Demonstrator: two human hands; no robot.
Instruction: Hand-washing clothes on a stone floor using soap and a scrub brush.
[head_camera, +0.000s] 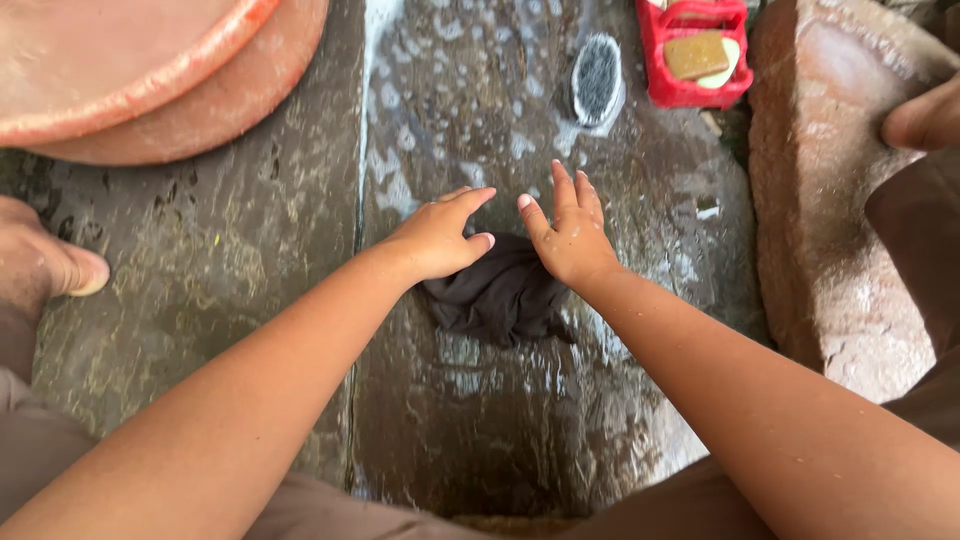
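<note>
We press both hands, left (437, 238) and right (568, 233), fingers flat and unclenched, onto the dark cloth (497, 295) bunched on the wet soapy stone slab (560, 400), with brush (597, 80) and red soap tray (662, 60) beyond.

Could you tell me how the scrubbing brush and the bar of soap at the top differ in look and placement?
The scrubbing brush is oval, white-rimmed with dark bristles; the bar of soap is a brownish-yellow block. The brush lies directly on the wet stone slab; the soap sits in a red tray. Neither is touched by the hands.
</note>
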